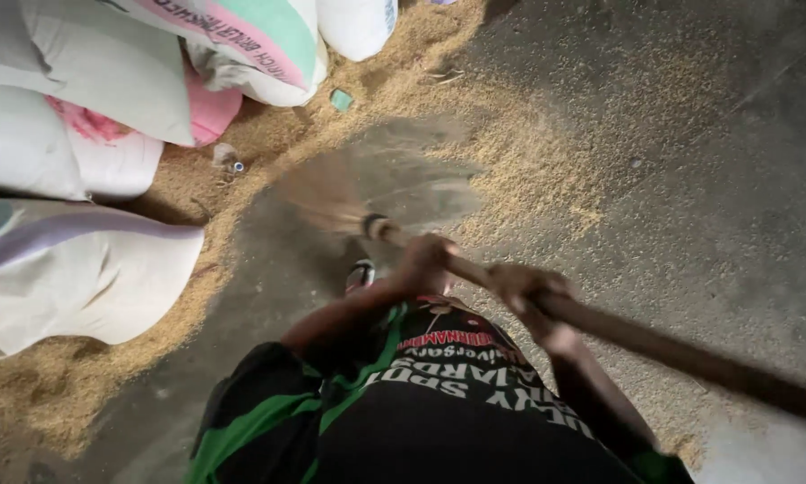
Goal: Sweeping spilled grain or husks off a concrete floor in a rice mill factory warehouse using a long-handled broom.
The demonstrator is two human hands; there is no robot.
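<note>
Both hands grip a long wooden broom handle that runs from the lower right up to the middle. My left hand holds it nearer the head. My right hand clasps it further back. The broom's straw head is blurred with motion over the grey concrete floor, beside a band of tan loose grain or husk. My black and green shirt fills the bottom middle.
Several filled white sacks are stacked along the left and top left, some with pink and green printing. Husk lies heaped against them. A small green scrap and a small bottle lie in the husk.
</note>
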